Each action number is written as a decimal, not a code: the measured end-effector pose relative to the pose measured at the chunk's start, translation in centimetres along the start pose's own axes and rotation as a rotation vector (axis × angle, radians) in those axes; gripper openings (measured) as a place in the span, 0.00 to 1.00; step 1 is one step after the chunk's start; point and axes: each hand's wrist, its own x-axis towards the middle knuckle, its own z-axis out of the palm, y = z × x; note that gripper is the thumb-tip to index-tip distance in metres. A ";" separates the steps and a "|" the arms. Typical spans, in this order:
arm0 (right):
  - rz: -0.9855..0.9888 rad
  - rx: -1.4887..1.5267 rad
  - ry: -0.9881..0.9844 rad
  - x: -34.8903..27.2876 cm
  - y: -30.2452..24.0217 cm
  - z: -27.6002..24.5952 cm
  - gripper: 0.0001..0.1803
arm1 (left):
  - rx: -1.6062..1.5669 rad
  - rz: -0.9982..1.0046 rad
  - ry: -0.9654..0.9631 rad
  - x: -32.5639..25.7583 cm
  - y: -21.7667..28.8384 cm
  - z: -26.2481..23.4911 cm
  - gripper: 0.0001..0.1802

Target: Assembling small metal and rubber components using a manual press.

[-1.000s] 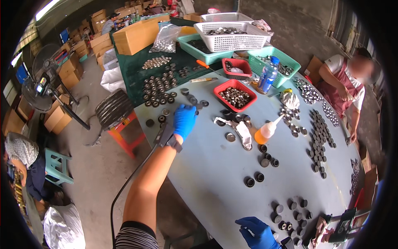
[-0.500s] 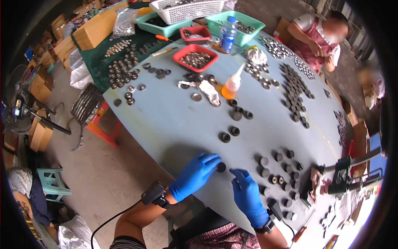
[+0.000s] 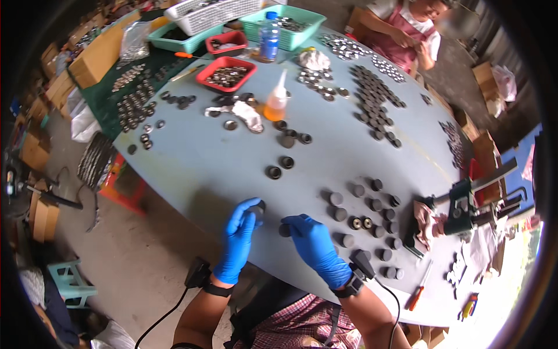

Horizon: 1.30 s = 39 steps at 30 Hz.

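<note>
- Lower centre of the frame: a left hand (image 3: 238, 235) in a blue glove, thumb and index finger closed on a dark grey, round, thick cap (image 3: 260, 210), held above a pale blue-grey tabletop (image 3: 325, 154).
- Just right of it, a right hand (image 3: 317, 247) in a matching blue glove, its fingertips bunched together at a dark round piece (image 3: 284, 230); whether they grip it or only rest on it, I cannot tell.
- The cap looks light and stiff, probably hard plastic or rubber, and unlikely to break. Its smooth curved side may turn or slip under a glove, so the surest hold seems to be thumb and finger on opposite sides of the rim.
- Right of centre: a loose group of similar dark caps (image 3: 340, 214), with 2 pale-ringed pieces (image 3: 361, 223) among them. Beyond, at the right, a dark green metal clamp (image 3: 459, 209).
- Compared with 0.5 s earlier: the left hand, then slanting right, now points up the frame; the right fingertips, then clear of any piece, now meet the dark round piece. The whole view has shifted, so the tabletop's contents appear farther left.
</note>
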 end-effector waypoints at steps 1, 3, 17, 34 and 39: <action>-0.040 -0.136 -0.017 -0.3 0.3 -0.1 0.15 | -0.025 -0.011 -0.014 -0.2 0.0 0.4 0.17; 0.030 -0.266 -0.103 -0.6 0.3 0.5 0.19 | 0.095 -0.015 -0.011 -0.6 0.2 0.6 0.18; 0.041 -0.280 -0.025 -3.4 -0.1 -5.9 0.13 | 1.144 0.400 -0.064 -0.8 -1.1 0.4 0.27; -0.060 -0.336 -0.127 -4.9 0.1 -2.1 0.13 | 1.087 0.359 -0.185 -0.9 -0.1 0.7 0.24; -0.105 -0.445 -0.065 -5.2 0.3 -2.1 0.13 | 0.846 0.396 -0.143 -0.9 -0.7 1.0 0.24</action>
